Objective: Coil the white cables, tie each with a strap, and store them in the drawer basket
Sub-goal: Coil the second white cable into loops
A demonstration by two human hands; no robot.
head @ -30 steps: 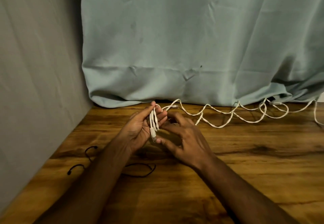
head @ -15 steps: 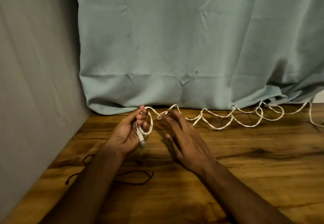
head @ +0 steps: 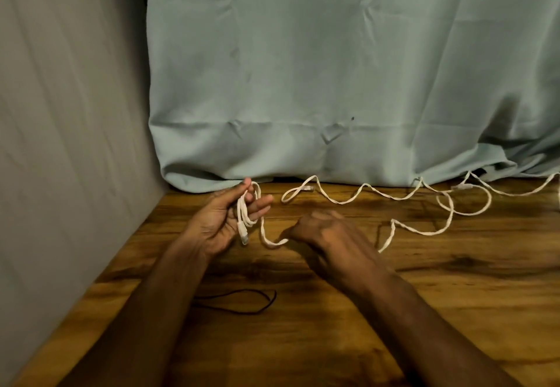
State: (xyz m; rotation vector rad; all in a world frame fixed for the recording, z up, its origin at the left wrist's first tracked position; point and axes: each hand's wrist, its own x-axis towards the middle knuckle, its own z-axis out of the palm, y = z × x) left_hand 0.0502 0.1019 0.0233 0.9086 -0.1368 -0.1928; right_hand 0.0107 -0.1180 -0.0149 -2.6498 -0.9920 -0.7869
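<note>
My left hand [head: 224, 220] is raised palm-up over the wooden table [head: 424, 311], holding a short coil of a white cable [head: 424, 232] looped over its fingers, the plug end hanging below the palm. My right hand [head: 327, 232] is closed on the same cable a little to the right, pinching a slack loop near the tabletop. The remaining length trails right in wavy loops. A second white cable [head: 342, 200] lies along the back edge by the curtain. No drawer or basket is visible.
A thin black strap [head: 242, 301] lies on the table under my left forearm. A pale green curtain [head: 333, 83] hangs behind the table. A grey wall [head: 60, 144] closes off the left side.
My right hand has pulled down and right along the cable, drawing slack towards me. My left hand has opened its fingers a bit and keeps the coil. The view has shifted slightly.
</note>
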